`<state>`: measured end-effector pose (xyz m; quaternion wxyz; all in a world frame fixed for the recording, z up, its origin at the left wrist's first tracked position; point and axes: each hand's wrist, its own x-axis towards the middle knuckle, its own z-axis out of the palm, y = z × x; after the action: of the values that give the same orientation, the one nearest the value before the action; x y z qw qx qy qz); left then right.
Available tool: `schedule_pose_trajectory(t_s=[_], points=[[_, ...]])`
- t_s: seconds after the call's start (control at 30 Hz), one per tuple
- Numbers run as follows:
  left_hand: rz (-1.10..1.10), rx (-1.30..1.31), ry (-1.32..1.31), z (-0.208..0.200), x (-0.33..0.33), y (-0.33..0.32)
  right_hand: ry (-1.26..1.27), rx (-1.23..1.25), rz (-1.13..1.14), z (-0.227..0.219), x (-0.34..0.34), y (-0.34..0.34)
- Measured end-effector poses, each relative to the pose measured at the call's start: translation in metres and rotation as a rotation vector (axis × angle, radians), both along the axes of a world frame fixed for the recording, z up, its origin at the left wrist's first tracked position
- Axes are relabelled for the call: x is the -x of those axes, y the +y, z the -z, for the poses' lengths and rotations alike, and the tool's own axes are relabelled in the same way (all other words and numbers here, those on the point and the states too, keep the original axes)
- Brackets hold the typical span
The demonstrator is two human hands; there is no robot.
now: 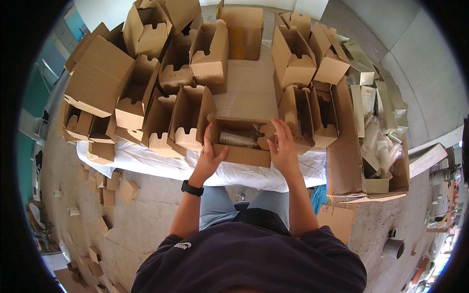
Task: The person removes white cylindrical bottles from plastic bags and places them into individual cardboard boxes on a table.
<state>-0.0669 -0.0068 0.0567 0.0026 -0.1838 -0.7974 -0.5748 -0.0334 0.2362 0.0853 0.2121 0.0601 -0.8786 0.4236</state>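
A small open cardboard box (243, 157) lies lengthwise in front of me at the near edge of the covered table. Inside it rests a pale, tube-like item (236, 139), apparently in clear plastic; its exact kind is hard to make out. My left hand (213, 157), with a black band on its wrist, grips the box's left end, thumb on the near side. At the opposite end my right hand (284, 149) holds the notched flap between curved fingers and thumb.
Open cardboard boxes (188, 117) stand in groups at left and back, with others (295, 56) on the right. A large carton (347, 141) at right holds pale slim boxes (369, 102) and plastic-wrapped items. White cloth (244, 88) covers the table. Cardboard scraps (129, 190) litter the floor.
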Motion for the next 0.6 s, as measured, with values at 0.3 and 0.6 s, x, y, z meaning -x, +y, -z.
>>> schedule_pose_trajectory(t_s=[0.3,0.6], points=[[-0.01,0.01,-0.013,-0.002,-0.001,-0.001,0.139,-0.183,-0.094,-0.003,-0.001,0.02],[-0.003,-0.017,0.019,-0.002,-0.002,0.001,-0.118,-0.338,-0.219,-0.017,-0.014,0.025]])
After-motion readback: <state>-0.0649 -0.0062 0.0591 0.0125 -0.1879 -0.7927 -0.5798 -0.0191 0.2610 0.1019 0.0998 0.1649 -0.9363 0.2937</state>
